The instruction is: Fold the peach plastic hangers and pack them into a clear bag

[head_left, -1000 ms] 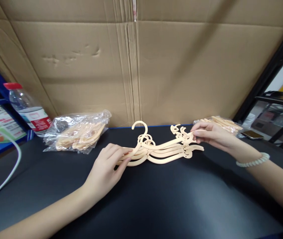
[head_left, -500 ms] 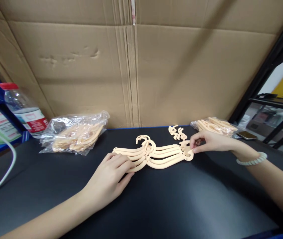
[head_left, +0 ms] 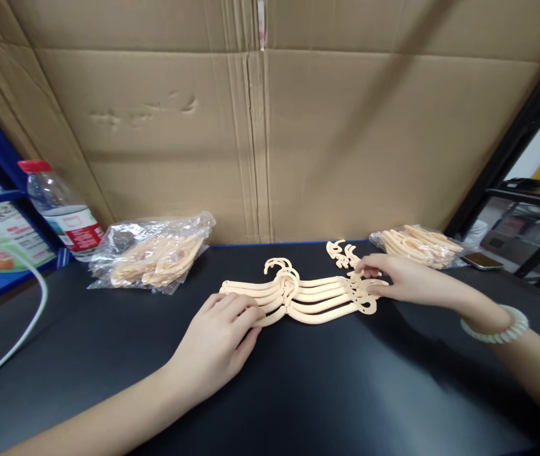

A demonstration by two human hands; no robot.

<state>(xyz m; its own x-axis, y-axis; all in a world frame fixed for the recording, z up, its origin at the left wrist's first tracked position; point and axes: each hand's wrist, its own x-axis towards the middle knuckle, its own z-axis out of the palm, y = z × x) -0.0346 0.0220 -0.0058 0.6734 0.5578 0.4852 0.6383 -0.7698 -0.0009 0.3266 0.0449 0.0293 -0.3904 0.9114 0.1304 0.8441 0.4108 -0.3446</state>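
Observation:
Several peach-coloured plastic clothes hangers point(head_left: 320, 315) lie overlapping in a fan on the black table, their hooks curving toward the back. My left hand point(head_left: 225, 332) rests over their left arms, with fingers bent onto the front ones and the thumb at the near edge. At the right ends, flat curved peach pieces point(head_left: 368, 306) sit against the hanger arms. My right hand point(head_left: 397, 278) hovers over these ends, thumb and fingers apart, with peach pieces showing between them. Just behind lies a small pile of loose curved pieces point(head_left: 340, 253).
A clear bag of peach hangers point(head_left: 156, 253) lies at the back left, another bag point(head_left: 419, 246) at the back right beside a phone point(head_left: 482, 261). A red-capped bottle point(head_left: 68, 215) and white cable point(head_left: 37, 310) are left. Cardboard point(head_left: 179, 126) stands behind the table.
My right hand has let go of the curved piece at the front hanger's right end and shifted slightly back. My left hand keeps its place. The view has moved a little left.

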